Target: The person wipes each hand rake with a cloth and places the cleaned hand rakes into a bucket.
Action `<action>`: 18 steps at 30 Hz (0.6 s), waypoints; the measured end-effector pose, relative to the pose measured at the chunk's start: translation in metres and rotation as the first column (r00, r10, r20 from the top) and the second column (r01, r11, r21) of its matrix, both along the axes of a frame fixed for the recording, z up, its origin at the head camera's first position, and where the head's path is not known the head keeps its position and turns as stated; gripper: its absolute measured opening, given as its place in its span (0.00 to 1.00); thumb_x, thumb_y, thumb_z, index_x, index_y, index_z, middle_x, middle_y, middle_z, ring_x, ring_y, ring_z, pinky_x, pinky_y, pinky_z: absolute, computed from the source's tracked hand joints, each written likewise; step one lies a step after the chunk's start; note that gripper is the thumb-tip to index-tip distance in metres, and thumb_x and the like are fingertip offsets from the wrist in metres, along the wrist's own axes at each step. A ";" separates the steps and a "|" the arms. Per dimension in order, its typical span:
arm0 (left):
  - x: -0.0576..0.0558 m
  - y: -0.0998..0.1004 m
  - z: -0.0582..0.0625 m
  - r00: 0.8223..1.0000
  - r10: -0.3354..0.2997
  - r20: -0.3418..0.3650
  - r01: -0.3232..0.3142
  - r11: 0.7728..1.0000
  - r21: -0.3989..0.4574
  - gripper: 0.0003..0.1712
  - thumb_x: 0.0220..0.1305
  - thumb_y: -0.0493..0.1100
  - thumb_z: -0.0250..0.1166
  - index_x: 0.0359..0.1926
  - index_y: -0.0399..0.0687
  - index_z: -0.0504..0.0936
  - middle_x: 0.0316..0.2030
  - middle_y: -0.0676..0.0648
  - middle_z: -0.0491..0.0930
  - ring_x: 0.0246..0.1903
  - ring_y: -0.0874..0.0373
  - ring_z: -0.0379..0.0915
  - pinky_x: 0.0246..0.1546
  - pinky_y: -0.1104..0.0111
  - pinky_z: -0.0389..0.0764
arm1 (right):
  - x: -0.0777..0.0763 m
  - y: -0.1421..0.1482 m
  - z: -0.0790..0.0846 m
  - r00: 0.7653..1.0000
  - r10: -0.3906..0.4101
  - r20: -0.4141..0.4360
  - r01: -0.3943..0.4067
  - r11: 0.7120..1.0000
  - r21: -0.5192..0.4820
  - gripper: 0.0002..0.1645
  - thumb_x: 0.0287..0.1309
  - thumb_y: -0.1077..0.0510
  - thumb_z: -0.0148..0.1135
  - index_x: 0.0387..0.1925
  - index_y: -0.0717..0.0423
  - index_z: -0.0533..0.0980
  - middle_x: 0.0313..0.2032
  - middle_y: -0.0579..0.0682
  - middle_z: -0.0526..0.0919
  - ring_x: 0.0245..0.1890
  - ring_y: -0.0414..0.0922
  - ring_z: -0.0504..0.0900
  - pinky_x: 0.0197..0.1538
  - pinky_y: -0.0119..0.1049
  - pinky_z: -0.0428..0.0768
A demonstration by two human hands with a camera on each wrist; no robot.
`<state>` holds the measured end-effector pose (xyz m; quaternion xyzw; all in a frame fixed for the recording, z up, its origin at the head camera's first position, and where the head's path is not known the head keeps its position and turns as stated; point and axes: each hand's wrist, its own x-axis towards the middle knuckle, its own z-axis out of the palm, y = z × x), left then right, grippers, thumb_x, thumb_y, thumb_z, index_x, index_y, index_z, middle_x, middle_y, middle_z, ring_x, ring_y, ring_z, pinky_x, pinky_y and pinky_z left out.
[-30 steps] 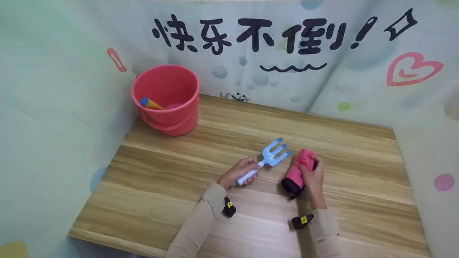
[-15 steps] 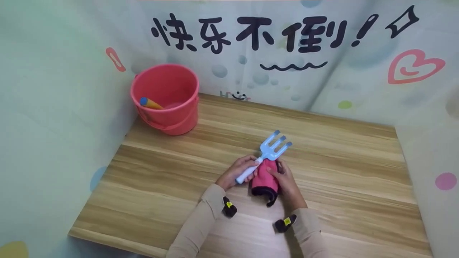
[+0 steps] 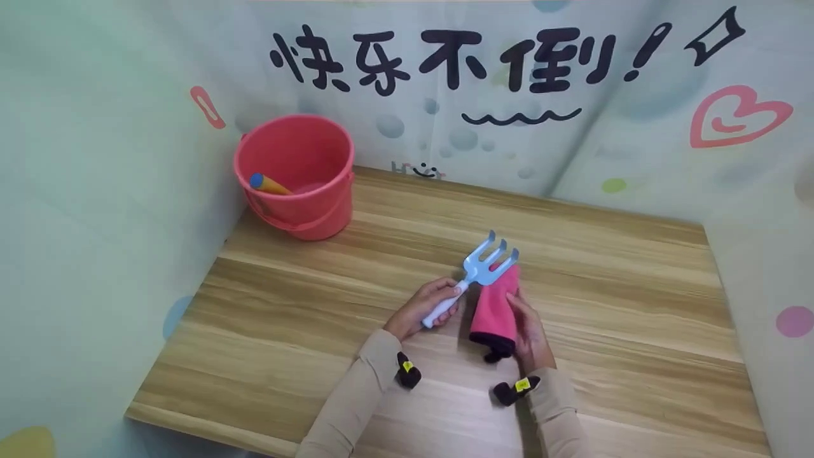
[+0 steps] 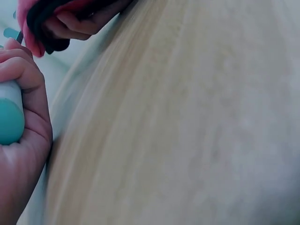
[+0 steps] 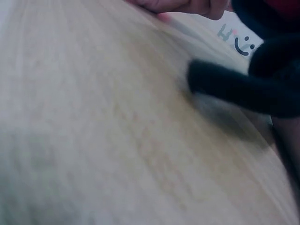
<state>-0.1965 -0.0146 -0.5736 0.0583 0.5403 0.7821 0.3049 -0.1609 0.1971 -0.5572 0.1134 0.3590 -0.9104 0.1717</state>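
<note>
My left hand [image 3: 421, 308] grips the white handle of a small blue garden hand fork [image 3: 478, 272], its three tines pointing up and right. The handle's teal end [image 4: 10, 121] shows in the left wrist view. Just right of the fork, my right hand [image 3: 533, 331] holds a rolled pink cloth piece with a black edge [image 3: 495, 312], its exact kind unclear. The cloth's upper end lies partly behind the fork's head; whether they touch I cannot tell. In the right wrist view a dark strip of the edging [image 5: 239, 89] hangs near the table, blurred.
At the back left of the wooden table [image 3: 305, 299] stands a pink bucket [image 3: 311, 216]. Inside it leans a yellow-orange stick with a blue end [image 3: 270, 184]. Printed fabric walls [image 3: 407, 140] close off the back and both sides.
The right hand brought the pink cloth left against the fork, then shifted it slightly right, its upper end now behind the fork's head. The left hand with the fork has barely moved.
</note>
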 end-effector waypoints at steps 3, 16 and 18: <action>0.001 -0.001 -0.001 1.000 -0.009 0.013 0.009 1.000 -0.004 0.12 0.64 0.47 0.58 0.41 0.43 0.71 0.19 0.50 0.72 0.12 0.65 0.63 0.09 0.77 0.63 | 0.007 0.000 0.008 0.997 -0.018 0.079 0.004 0.985 0.173 0.42 0.58 0.45 0.60 0.69 0.44 0.53 0.45 0.40 0.77 0.43 0.35 0.76 0.51 0.29 0.75; 0.001 -0.002 0.000 0.995 -0.103 -0.011 0.102 0.993 -0.063 0.07 0.62 0.47 0.59 0.36 0.48 0.74 0.18 0.49 0.73 0.11 0.65 0.64 0.09 0.76 0.65 | 0.013 0.012 0.000 0.967 0.035 -0.254 -0.182 0.791 -0.584 0.28 0.65 0.53 0.25 0.43 0.68 0.70 0.34 0.60 0.80 0.33 0.52 0.80 0.40 0.37 0.79; 0.001 -0.002 0.000 0.993 -0.115 -0.002 0.115 0.991 -0.063 0.07 0.61 0.47 0.60 0.35 0.49 0.75 0.18 0.49 0.73 0.12 0.65 0.64 0.09 0.76 0.65 | 0.013 0.013 -0.003 0.958 -0.031 -0.285 -0.148 0.797 -0.586 0.25 0.62 0.58 0.29 0.43 0.70 0.72 0.34 0.62 0.80 0.31 0.52 0.79 0.37 0.36 0.78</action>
